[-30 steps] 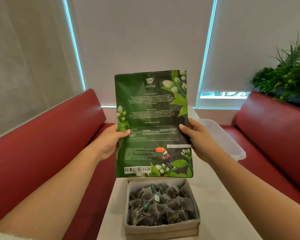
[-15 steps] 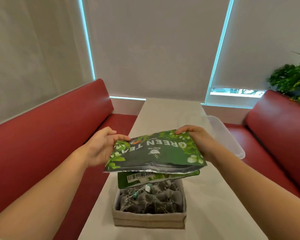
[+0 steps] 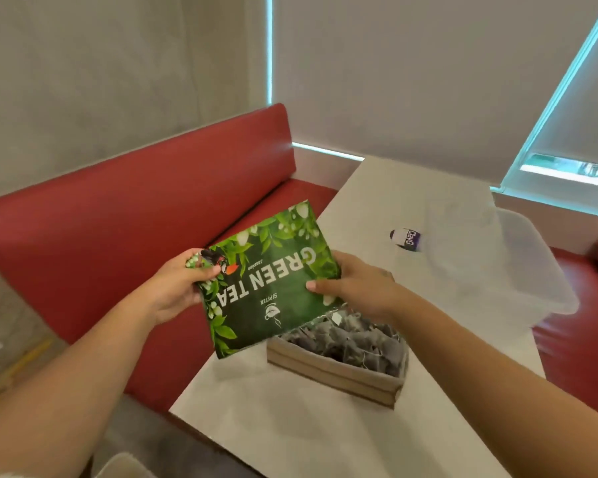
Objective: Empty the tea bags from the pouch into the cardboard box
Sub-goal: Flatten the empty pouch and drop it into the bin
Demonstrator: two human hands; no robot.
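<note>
A green pouch point(image 3: 270, 281) printed "GREEN TEA" hangs flat and tilted just above the left rear of the cardboard box point(image 3: 335, 372). My left hand point(image 3: 176, 288) grips the pouch's crumpled left corner. On its right edge my right hand point(image 3: 356, 288) holds it, thumb on the printed face. The low box stands on the white table point(image 3: 359, 439) and is heaped with several dark grey tea bags point(image 3: 353, 341) with strings and tags. The pouch hides the box's far left corner.
A clear plastic tub point(image 3: 518, 270) sits on the table's right side, jutting past its edge. A small purple-and-white packet point(image 3: 406, 239) lies near it. Red bench seats point(image 3: 128, 215) flank the table on both sides; blinds cover the windows behind.
The pouch went from upright above the box to tipped flat, then swung left and lower with both hands. The camera view also turned left and down.
</note>
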